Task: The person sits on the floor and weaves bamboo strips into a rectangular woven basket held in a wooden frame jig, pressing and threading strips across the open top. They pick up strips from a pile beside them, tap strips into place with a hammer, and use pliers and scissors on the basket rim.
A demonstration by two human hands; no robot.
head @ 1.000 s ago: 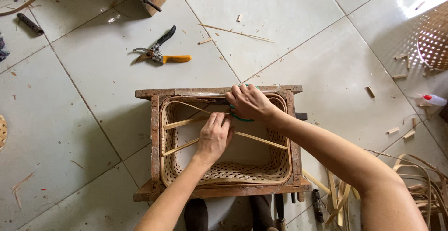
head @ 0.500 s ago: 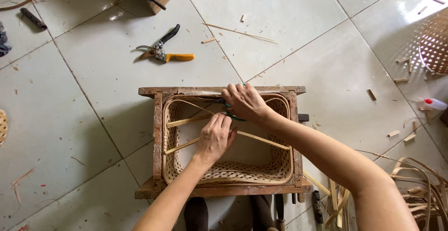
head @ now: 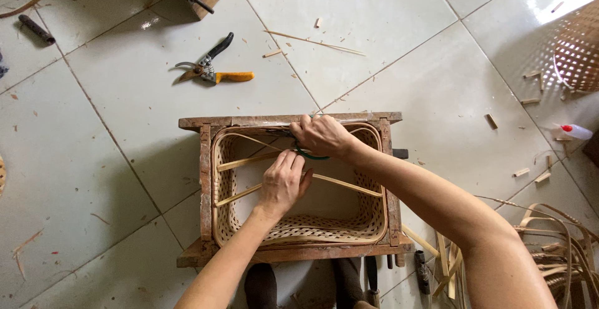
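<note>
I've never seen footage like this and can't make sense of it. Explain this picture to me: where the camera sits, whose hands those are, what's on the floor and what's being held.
The camera is worn on a person's head and looks straight down, so both bare arms coming up from the bottom edge are that person's own. On the tiled floor sits a wooden frame with a woven basket fitted inside it. The left hand presses on thin cane strips that cross the basket. The right hand is at the far rim, gripping something with a green part; what it is cannot be told. Farther off lie pruning shears with an orange handle, scattered cane offcuts, a bundle of cane at the right, and another woven piece.
</note>
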